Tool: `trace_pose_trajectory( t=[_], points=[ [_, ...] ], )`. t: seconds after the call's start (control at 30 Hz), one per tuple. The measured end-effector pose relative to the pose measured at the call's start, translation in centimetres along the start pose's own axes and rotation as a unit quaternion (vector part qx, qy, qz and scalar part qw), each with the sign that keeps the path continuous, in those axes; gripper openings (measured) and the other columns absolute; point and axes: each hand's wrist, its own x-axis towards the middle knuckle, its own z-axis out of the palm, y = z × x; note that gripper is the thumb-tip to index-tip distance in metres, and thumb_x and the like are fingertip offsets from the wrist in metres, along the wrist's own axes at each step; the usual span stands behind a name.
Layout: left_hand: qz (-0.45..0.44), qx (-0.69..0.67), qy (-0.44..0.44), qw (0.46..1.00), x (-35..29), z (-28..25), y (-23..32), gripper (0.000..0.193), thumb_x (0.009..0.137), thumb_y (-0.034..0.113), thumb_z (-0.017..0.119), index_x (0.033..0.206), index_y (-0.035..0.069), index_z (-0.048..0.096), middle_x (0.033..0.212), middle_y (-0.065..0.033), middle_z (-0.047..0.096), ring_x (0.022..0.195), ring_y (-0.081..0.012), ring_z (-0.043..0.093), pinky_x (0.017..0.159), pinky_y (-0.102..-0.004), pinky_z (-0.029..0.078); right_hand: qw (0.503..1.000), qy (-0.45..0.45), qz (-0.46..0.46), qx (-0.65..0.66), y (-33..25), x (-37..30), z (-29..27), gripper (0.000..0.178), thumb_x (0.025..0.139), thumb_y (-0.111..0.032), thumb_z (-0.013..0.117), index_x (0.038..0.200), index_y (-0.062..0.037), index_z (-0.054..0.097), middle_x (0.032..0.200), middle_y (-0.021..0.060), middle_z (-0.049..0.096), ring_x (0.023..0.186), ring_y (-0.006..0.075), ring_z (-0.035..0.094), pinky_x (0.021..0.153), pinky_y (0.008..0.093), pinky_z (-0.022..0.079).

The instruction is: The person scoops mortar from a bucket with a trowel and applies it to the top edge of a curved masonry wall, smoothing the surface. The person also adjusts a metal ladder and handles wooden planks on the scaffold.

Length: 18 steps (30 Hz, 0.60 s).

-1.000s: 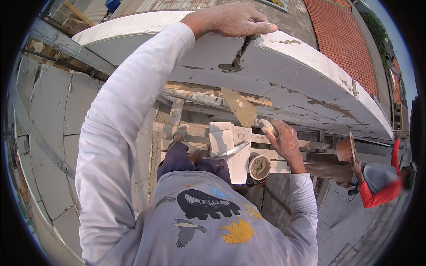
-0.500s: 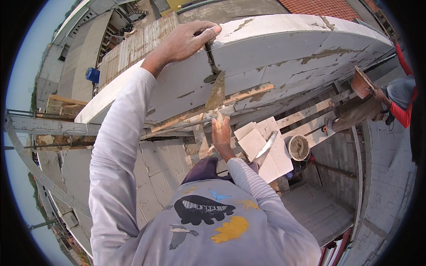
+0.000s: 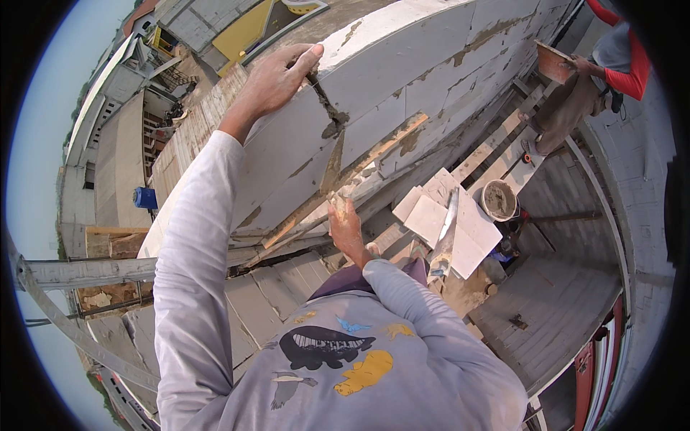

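Note:
My left hand (image 3: 277,82) lies over the top edge of a pale block wall (image 3: 395,68), beside a dark, mortar-smeared upright joint (image 3: 327,108). Its thumb stretches apart from the other fingers, which partly disappear over the far side. Lower down, my right hand (image 3: 346,231) is closed round the mortar-crusted handle of a trowel (image 3: 333,167). The trowel's blade points up along the wall face, just below the mortar in the joint. A wooden strip (image 3: 384,147) runs along the wall behind the blade.
Pale block pieces (image 3: 476,241) lie to my right with a long-bladed saw (image 3: 448,224) on them. Beyond stands a bucket of mortar (image 3: 499,201) near planks (image 3: 496,144). A co-worker in red sleeves (image 3: 625,75) holds a reddish pan (image 3: 554,63). A metal beam (image 3: 86,273) crosses at left.
The view has turned, so the wall slants more steeply and the co-worker sits higher. The trowel blade now shows narrower, turned more edge-on. My left hand keeps its place by the joint.

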Motion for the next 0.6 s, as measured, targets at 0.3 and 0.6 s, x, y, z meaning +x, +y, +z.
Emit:
trace_pose_trajectory(
  t=[0.3,0.6],
  points=[
    [0.011,0.016,-0.012,1.0,-0.1,-0.4,-0.1,0.074,0.103,0.064,0.039,0.129,0.0,0.065,0.122,-0.0208,0.07,0.118,-0.0339,0.063,0.102,-0.0402,0.046,0.949,-0.061,0.093,0.293,-6.5,-2.4,4.2,0.063,0.105,-0.036,0.056,0.146,0.0046,0.032,0.072,0.0051,0.052,0.049,0.014,0.052,0.044,0.0297,0.047],
    [-0.013,-0.017,-0.022,1.0,0.5,-0.8,1.1,0.069,0.105,0.06,0.042,0.132,0.0,0.064,0.127,-0.0202,0.068,0.122,-0.0327,0.062,0.105,-0.0395,0.044,0.828,-0.262,0.092,0.487,-6.7,-2.4,0.8,0.035,0.104,-0.038,0.058,0.113,-0.0056,0.048,0.069,0.0016,0.05,0.048,0.0129,0.049,0.044,0.0299,0.046]
  ],
)
